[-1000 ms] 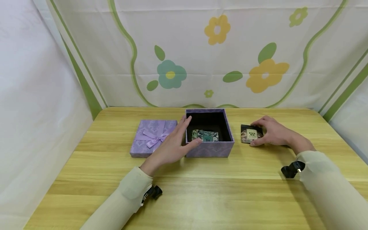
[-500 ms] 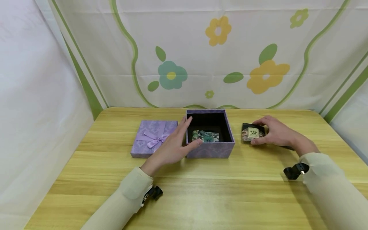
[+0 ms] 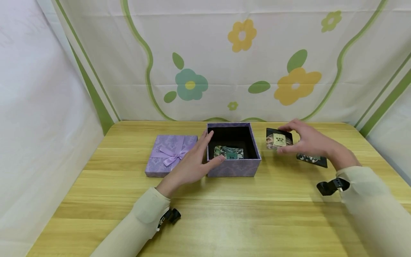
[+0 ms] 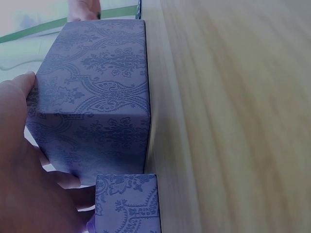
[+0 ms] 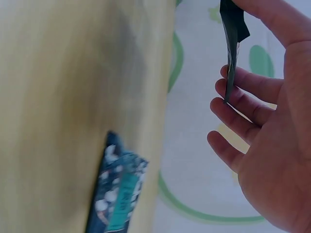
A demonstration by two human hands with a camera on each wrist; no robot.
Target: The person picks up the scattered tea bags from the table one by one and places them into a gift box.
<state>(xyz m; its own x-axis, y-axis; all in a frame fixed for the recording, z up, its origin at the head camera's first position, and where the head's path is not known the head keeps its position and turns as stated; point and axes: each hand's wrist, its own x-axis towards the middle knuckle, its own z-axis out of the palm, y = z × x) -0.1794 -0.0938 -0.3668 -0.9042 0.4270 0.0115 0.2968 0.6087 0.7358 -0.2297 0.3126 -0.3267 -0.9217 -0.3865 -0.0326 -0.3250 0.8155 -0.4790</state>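
Observation:
My right hand [image 3: 313,142] pinches a small flat dark packet [image 3: 278,139] with a cream label between thumb and fingers, raised above the table. Seen edge-on in the right wrist view, this packet [image 5: 231,58] is thin and dark. My left hand [image 3: 191,162] rests with extended fingers against the left side of an uncovered purple patterned box [image 3: 233,168], its thumb at the front rim. Inside the black-lined box lies a green flowered packet [image 3: 233,152]. Another dark flowered packet [image 3: 313,160] lies on the table below the right hand, partly hidden by it.
The purple box lid [image 3: 171,150] with a lilac ribbon bow lies left of the box, partly behind the left hand. A wooden table [image 3: 240,221] bears everything. A flowered white cloth [image 3: 224,60] hangs behind its back edge.
My right hand has lifted the cream-labelled packet off the table, and more of the packet beneath now shows. The left hand and the box have stayed put.

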